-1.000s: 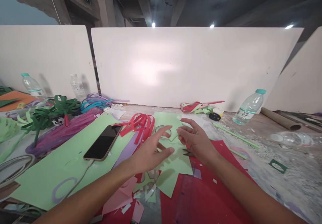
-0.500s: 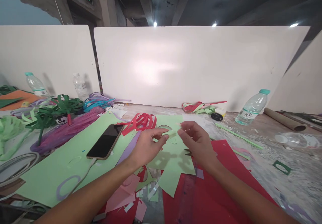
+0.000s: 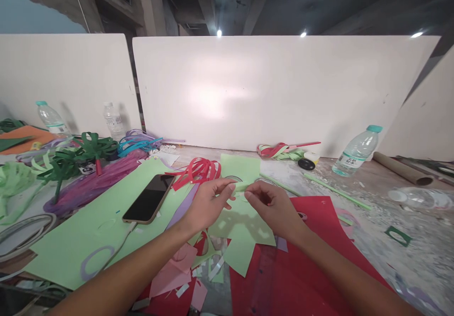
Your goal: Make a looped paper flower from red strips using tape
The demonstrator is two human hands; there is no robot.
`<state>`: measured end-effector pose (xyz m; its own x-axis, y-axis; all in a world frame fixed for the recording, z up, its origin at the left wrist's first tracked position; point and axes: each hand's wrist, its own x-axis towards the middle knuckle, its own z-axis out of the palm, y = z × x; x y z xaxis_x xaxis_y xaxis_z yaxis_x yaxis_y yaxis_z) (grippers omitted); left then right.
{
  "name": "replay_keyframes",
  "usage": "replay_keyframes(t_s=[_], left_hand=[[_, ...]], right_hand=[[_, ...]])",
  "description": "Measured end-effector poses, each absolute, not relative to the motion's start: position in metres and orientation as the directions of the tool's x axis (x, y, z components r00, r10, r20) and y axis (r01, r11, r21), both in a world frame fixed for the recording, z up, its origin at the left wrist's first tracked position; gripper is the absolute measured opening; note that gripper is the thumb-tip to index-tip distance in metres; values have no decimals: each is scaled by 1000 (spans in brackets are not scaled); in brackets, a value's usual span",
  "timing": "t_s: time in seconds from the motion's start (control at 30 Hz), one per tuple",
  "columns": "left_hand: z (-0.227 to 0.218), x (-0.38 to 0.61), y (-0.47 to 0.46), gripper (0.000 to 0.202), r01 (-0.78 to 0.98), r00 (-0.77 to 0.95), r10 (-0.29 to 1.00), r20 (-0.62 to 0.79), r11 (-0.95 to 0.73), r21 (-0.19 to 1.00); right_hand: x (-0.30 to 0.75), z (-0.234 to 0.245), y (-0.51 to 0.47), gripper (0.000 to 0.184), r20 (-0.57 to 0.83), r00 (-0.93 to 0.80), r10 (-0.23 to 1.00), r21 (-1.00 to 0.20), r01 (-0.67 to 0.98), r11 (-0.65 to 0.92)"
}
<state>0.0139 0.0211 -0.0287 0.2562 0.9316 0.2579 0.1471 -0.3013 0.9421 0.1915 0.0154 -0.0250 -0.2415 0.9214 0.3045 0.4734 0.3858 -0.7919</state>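
A small light green paper strip [image 3: 241, 187] spans the gap between my two hands, above the table. My left hand [image 3: 208, 203] pinches its left end between thumb and forefinger. At its right end, the thumb and bent fingers of my right hand [image 3: 274, 206] are closed on the strip; whether they hold anything else is hidden. Under both hands lies a light green paper sheet [image 3: 236, 223] with shadows on it. Behind the left fingers are looped red paper strips [image 3: 202, 169]. A red paper sheet [image 3: 312, 254] lies below my right forearm.
A phone [image 3: 149, 200] with a cable rests on a large green sheet [image 3: 106, 212] at left. Pink paper scraps [image 3: 172, 276] lie in front. A bottle [image 3: 356, 151] leans at back right, near a cardboard tube [image 3: 402, 167]. A white partition [image 3: 283, 89] stands behind.
My right hand has moved left and slightly down, and its fingers have come onto the green strip. My left hand has barely moved.
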Motion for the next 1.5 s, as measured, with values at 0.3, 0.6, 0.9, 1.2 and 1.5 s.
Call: replay_keyframes(t_s=[0.3,0.6,0.9,1.2,1.5], left_hand=[[-25,16,19,38,199,233,959,160,-208,958],[-23,15,20,24,74,261,957,130,-154,985],[-28,17,21,25,158,258,956,142,-186,970],[-35,14,25,27,245,268,948,170,-238,940],[-33,13,23,26,244,281,946,162,-233,941]], right_hand=[[192,-29,18,28,207,-235,950,-888,363,283],[188,-33,18,30,160,-214,964,-915,334,227],[187,-35,20,30,120,-225,967,-939,292,184],[188,-35,20,32,145,-198,969,-892,397,214],[187,-36,21,32,138,-198,970,-888,410,210]])
